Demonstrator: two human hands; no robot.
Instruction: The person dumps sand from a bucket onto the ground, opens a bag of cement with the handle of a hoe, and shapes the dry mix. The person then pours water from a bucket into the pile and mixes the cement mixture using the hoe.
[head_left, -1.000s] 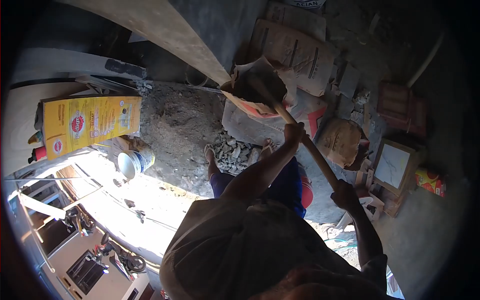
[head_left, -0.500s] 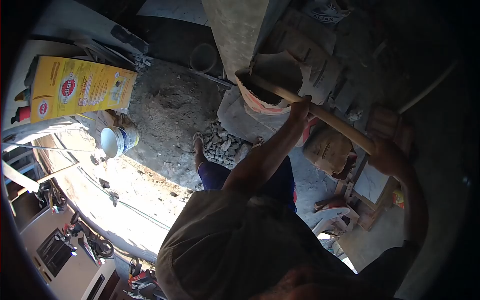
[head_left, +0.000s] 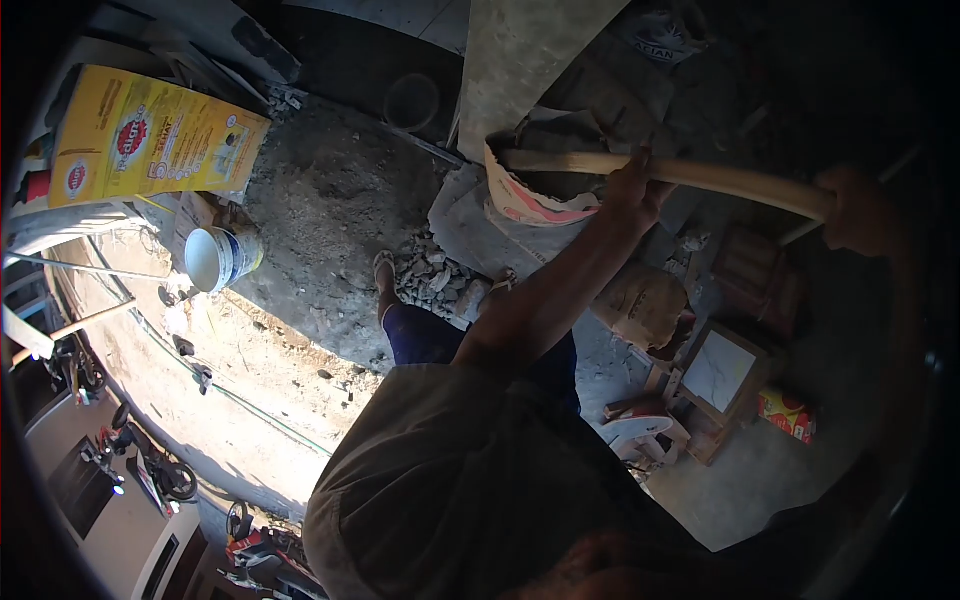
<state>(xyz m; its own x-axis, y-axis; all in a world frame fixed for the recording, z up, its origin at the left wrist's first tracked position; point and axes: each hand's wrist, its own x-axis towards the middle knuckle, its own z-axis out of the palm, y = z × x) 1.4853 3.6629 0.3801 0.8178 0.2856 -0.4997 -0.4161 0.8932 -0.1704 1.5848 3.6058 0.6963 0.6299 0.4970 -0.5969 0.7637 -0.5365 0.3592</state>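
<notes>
The open paper bag (head_left: 528, 203) could rip or tip if I lever the wooden handle (head_left: 735, 178) hard against its rim. The handle runs from inside the bag, upper centre, towards the upper right; my left hand (head_left: 637, 188) grips it near the bag, my dim right hand (head_left: 860, 210) clasps its far end.

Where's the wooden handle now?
The handle is upper right in the head view, held by the left hand and right hand, one end at the open sack.
</notes>
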